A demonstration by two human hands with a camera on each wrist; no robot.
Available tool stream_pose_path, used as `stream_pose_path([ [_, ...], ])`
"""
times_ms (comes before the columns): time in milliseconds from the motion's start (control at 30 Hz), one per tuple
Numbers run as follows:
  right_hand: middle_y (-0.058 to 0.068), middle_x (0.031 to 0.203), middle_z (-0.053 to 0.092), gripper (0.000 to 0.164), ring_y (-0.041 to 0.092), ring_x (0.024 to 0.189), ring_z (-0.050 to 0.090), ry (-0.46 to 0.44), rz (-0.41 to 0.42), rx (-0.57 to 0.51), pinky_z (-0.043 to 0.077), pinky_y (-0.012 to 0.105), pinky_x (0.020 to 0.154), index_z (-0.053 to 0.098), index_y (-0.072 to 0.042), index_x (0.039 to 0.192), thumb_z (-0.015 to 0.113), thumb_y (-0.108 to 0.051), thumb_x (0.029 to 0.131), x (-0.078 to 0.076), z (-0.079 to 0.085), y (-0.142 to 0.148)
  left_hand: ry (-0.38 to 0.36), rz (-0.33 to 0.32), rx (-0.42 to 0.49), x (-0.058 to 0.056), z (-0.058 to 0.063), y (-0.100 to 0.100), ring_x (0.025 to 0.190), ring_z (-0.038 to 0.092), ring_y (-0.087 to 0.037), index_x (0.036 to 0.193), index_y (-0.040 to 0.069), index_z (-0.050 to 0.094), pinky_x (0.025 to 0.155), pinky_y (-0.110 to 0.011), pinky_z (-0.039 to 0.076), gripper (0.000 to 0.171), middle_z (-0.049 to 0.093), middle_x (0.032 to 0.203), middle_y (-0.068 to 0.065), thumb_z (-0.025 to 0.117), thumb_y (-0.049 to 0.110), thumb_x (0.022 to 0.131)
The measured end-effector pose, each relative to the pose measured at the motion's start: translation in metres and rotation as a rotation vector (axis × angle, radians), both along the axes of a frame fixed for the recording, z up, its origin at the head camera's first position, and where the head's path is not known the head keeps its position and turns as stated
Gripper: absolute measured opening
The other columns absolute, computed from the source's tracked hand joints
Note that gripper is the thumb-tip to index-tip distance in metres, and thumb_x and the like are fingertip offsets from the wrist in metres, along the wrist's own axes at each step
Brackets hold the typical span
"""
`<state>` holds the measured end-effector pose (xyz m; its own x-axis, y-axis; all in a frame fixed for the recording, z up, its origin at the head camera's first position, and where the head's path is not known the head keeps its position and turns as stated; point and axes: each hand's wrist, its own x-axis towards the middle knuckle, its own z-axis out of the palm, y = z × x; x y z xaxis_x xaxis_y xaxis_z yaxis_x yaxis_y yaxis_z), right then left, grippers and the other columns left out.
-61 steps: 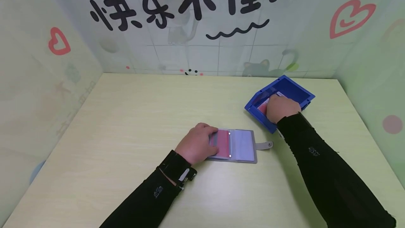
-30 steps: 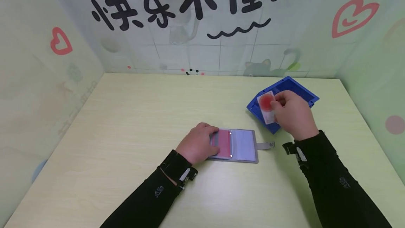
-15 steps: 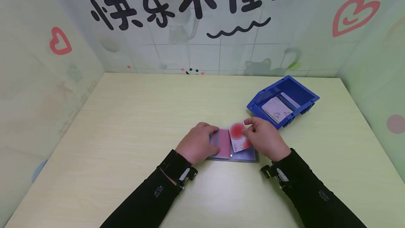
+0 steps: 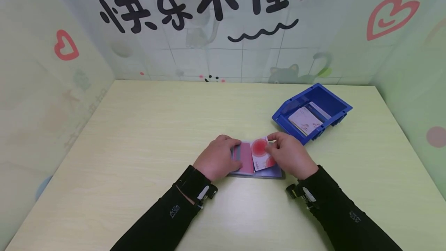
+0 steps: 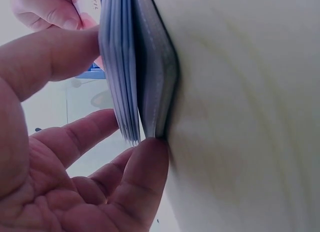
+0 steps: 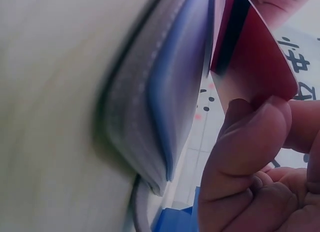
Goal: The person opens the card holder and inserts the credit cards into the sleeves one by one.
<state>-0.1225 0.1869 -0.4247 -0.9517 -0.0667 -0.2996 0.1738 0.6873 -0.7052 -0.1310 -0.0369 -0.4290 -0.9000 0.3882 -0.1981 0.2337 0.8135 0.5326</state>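
Observation:
An open card holder with clear sleeves lies on the table, a pink card in its left page. My left hand holds the holder's left side. In the left wrist view the thumb presses the stacked sleeves, with fingertips at the cover's edge. My right hand pinches a white card with red circles by its right edge, tilted over the holder's right page. In the right wrist view the card's red back shows a dark stripe, and thumb and finger grip its corner.
A blue plastic bin sits at the back right, with several cards in it. Printed walls stand along the back and both sides of the pale wooden table.
My right hand has taken the red-circle card out of the blue bin and carried it left and down over the holder's right page. The left hand has stayed on the holder.

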Motion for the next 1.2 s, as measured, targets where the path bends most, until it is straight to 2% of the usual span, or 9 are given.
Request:
stream_pose_path([
  [467,0.011,0.091,0.063,0.044,0.021,0.073,0.056,-0.001,0.030,0.054,0.044,0.029,0.056,0.057,0.000,0.145,0.063,-0.018,0.105,0.004,0.000,-0.008,-0.001,-0.004,-0.013,0.000,0.000,0.001,0.122,0.061,-0.030,0.148,0.014,0.061,0.105,-0.046,0.055,0.064,0.056,0.148,-0.014,0.081,0.035,0.091],
  [833,0.008,0.099,0.069,0.049,0.021,0.085,0.061,0.002,0.072,0.107,0.051,0.029,0.069,0.054,-0.001,0.148,0.064,-0.017,0.103,0.008,0.000,-0.015,-0.004,-0.004,-0.006,0.001,0.002,0.000,0.121,0.061,-0.031,0.148,0.014,0.061,0.105,-0.048,0.056,0.063,0.056,0.148,-0.016,0.079,0.036,0.092],
  [1000,0.009,0.108,0.072,0.051,0.021,0.089,0.063,-0.007,0.095,0.113,0.054,0.030,0.075,0.055,-0.001,0.149,0.065,-0.017,0.102,0.010,0.001,-0.017,0.004,-0.011,-0.007,0.001,0.001,-0.001,0.121,0.062,-0.031,0.148,0.012,0.061,0.106,-0.047,0.055,0.063,0.056,0.147,-0.016,0.078,0.036,0.093],
  [1200,0.011,0.112,0.069,0.054,0.023,0.094,0.060,-0.041,0.102,0.079,0.053,0.029,0.072,0.054,-0.001,0.150,0.067,-0.018,0.101,0.012,0.001,-0.020,0.003,-0.012,-0.011,0.002,0.001,-0.001,0.123,0.062,-0.031,0.148,0.011,0.061,0.107,-0.047,0.055,0.064,0.056,0.147,-0.016,0.080,0.037,0.092],
])
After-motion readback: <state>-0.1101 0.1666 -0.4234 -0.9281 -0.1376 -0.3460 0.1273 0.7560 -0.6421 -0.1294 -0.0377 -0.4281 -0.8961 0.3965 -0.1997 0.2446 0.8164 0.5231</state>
